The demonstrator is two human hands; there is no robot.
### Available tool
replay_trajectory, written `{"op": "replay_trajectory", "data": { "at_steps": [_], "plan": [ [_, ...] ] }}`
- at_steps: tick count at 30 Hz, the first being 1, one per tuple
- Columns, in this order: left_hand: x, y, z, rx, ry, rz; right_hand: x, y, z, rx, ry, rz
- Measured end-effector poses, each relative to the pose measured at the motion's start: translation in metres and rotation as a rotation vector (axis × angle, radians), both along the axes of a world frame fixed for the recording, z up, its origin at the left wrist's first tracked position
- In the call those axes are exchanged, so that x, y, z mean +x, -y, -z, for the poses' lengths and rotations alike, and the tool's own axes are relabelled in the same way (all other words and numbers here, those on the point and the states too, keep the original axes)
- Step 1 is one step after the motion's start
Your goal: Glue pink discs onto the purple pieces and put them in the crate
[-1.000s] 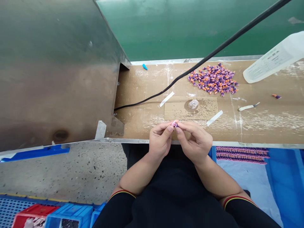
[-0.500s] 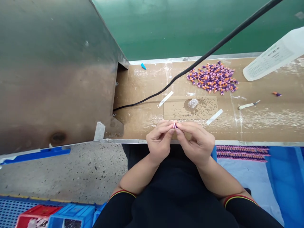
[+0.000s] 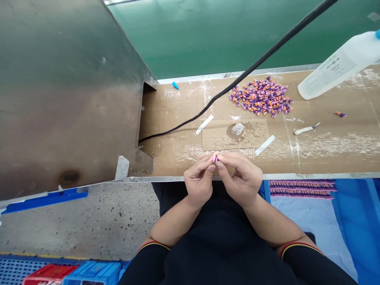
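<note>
My left hand (image 3: 199, 179) and my right hand (image 3: 240, 177) meet above the table's front edge. Their fingertips pinch a tiny pink and purple piece (image 3: 215, 158), mostly hidden by the fingers. Farther ahead lies a loose heap of small purple and orange pieces (image 3: 261, 97), out of reach of both hands. Nearer my fingers sits a cardboard sheet (image 3: 234, 135) with a clear plastic cup (image 3: 237, 129) on it. A white paper strip (image 3: 265, 145) lies just beyond my right hand.
A steel panel (image 3: 68, 91) fills the left side, and a black cable (image 3: 225, 95) crosses the brown-papered table. A white plastic bottle (image 3: 335, 67) lies at the right, near a small craft knife (image 3: 304, 129). Pink-purple strings (image 3: 303, 189) and blue crates (image 3: 92, 275) sit below.
The whole view has shifted slightly left and up as my head moved. Both hands stay together, still pinching the small piece.
</note>
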State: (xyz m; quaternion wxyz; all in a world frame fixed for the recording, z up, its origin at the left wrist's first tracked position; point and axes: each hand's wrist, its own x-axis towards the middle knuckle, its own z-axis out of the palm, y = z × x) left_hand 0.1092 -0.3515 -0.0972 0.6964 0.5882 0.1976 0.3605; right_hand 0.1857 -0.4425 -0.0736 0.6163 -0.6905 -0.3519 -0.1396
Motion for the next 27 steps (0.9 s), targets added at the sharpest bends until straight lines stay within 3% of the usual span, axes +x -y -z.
{"op": "replay_trajectory", "data": {
  "at_steps": [5, 8, 14, 17, 20, 22, 27],
  "plan": [
    [0.005, 0.005, 0.002, 0.008, 0.035, 0.065, 0.002, 0.007, -0.003, 0.021, -0.006, -0.021],
    [0.013, 0.008, 0.010, 0.022, 0.070, 0.112, 0.021, 0.033, -0.002, -0.055, 0.003, -0.017],
    [0.019, -0.001, 0.027, 0.094, 0.038, 0.216, 0.105, 0.146, 0.010, -0.519, 0.248, 0.331],
    [0.017, -0.007, 0.030, 0.110, 0.010, 0.219, 0.137, 0.194, 0.017, -0.785, 0.277, 0.291],
    [0.015, -0.010, 0.031, 0.129, -0.010, 0.209, 0.151, 0.216, 0.023, -0.976, 0.309, 0.203],
    [0.016, -0.010, 0.031, 0.141, -0.027, 0.197, 0.153, 0.222, 0.028, -1.000, 0.316, 0.173],
    [0.016, -0.009, 0.029, 0.141, -0.046, 0.168, 0.146, 0.224, 0.033, -0.859, 0.201, 0.205]
  ]
}}
